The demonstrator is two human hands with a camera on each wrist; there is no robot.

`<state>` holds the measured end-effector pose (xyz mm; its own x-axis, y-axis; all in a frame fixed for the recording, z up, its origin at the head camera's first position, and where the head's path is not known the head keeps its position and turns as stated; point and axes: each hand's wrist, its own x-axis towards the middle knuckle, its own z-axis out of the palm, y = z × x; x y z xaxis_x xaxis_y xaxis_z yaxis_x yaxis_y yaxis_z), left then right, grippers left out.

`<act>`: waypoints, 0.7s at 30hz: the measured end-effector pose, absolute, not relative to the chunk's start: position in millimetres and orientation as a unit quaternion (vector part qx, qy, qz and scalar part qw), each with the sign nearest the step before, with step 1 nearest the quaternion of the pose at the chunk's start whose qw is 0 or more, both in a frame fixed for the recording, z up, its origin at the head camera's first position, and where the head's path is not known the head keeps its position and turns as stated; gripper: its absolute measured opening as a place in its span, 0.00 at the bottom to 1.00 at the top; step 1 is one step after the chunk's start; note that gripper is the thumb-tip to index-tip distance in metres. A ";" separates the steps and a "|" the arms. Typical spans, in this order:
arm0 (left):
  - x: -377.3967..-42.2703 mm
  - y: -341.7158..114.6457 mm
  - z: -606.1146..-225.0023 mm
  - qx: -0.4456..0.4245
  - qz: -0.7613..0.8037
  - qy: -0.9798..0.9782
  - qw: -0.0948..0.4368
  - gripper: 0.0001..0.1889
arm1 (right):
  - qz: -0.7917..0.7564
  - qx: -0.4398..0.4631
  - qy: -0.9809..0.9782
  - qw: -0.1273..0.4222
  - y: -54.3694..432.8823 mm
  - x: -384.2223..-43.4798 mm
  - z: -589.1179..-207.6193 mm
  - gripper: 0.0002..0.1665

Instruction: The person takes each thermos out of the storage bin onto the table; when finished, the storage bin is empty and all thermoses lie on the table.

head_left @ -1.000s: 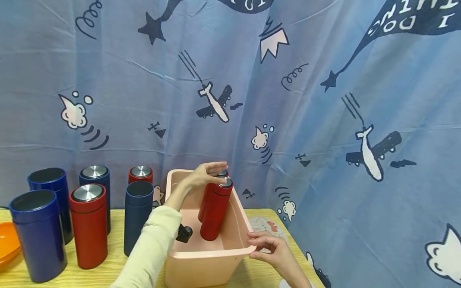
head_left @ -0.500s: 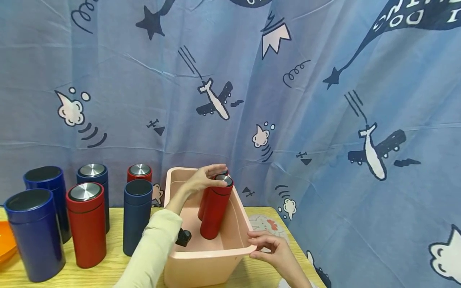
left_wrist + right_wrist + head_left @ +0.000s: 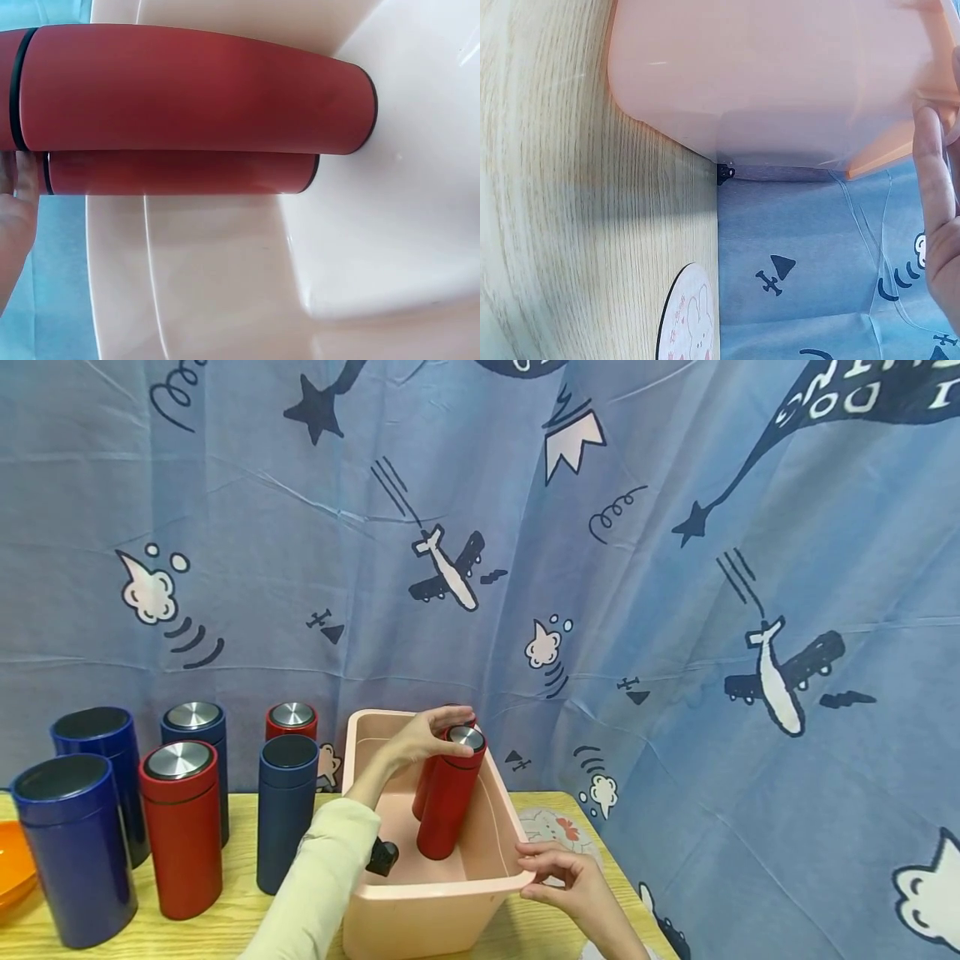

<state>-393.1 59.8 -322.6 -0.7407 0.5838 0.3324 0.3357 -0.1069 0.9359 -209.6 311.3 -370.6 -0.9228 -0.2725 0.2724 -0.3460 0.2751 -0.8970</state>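
Observation:
Inside a peach plastic bin [image 3: 390, 910], two red thermos flasks stand close together. My left hand [image 3: 412, 743] holds the nearer red thermos [image 3: 450, 806] at its silver-topped lid, thumb on the near side and fingers beyond. Partly hidden behind it is the second red thermos [image 3: 180, 172]. In the left wrist view, fingers [image 3: 26, 180] lie beside the neck of the flasks, and the bases reach toward the bin floor. My right hand [image 3: 566, 881] pinches the bin's right front corner rim, also seen in the right wrist view with the fingers [image 3: 934, 165] at the rim.
Left of the bin stand several blue and red flasks, including a red one [image 3: 180, 835], a navy one [image 3: 287, 818] and a wide blue one [image 3: 75, 852]. An orange bowl [image 3: 13, 864] sits at the left edge. A round rabbit-print mat [image 3: 690, 319] lies on the wooden table [image 3: 547, 225].
The head view has shifted slightly. My left thumb has come down a little on the lid, showing more of its silver top. The right hand keeps its place on the rim.

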 end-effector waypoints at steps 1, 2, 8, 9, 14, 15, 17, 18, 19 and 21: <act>-392.5 59.8 -322.8 0.348 0.649 0.671 0.092 0.36 | 0.569 0.194 -0.798 0.033 311.4 -209.7 -370.7 0.20; -392.3 59.8 -323.0 0.347 0.638 0.682 0.089 0.36 | 0.569 0.193 -0.798 0.033 311.3 -209.8 -370.7 0.20; -391.6 60.5 -324.2 0.333 0.595 0.727 0.077 0.37 | 0.571 0.196 -0.796 0.035 312.0 -210.5 -372.3 0.20; -391.8 60.8 -324.5 0.332 0.592 0.731 0.073 0.36 | 0.571 0.200 -0.795 0.037 312.4 -210.7 -373.0 0.19; -393.3 62.8 -326.6 0.324 0.576 0.747 0.070 0.37 | 0.573 0.219 -0.788 0.044 313.7 -211.6 -375.1 0.19; -393.3 63.0 -326.9 0.323 0.572 0.751 0.070 0.38 | 0.575 0.219 -0.787 0.044 313.6 -211.6 -375.1 0.19; -392.8 63.2 -327.7 0.317 0.563 0.760 0.074 0.39 | 0.577 0.217 -0.787 0.043 313.5 -211.7 -375.0 0.19; -392.4 63.1 -328.2 0.315 0.554 0.767 0.074 0.40 | 0.577 0.216 -0.787 0.042 313.5 -211.7 -375.0 0.19; -391.8 63.0 -328.6 0.314 0.544 0.774 0.076 0.40 | 0.576 0.213 -0.788 0.042 313.4 -211.6 -375.0 0.19; -390.5 62.3 -329.2 0.311 0.525 0.789 0.075 0.40 | 0.577 0.200 -0.791 0.039 313.3 -211.6 -375.0 0.19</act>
<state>-390.5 62.3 -329.2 -0.7958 0.5689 0.2074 0.4106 0.2552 0.8754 -211.6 313.3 -375.0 -0.9170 -0.2719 0.2919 -0.3609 0.2540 -0.8973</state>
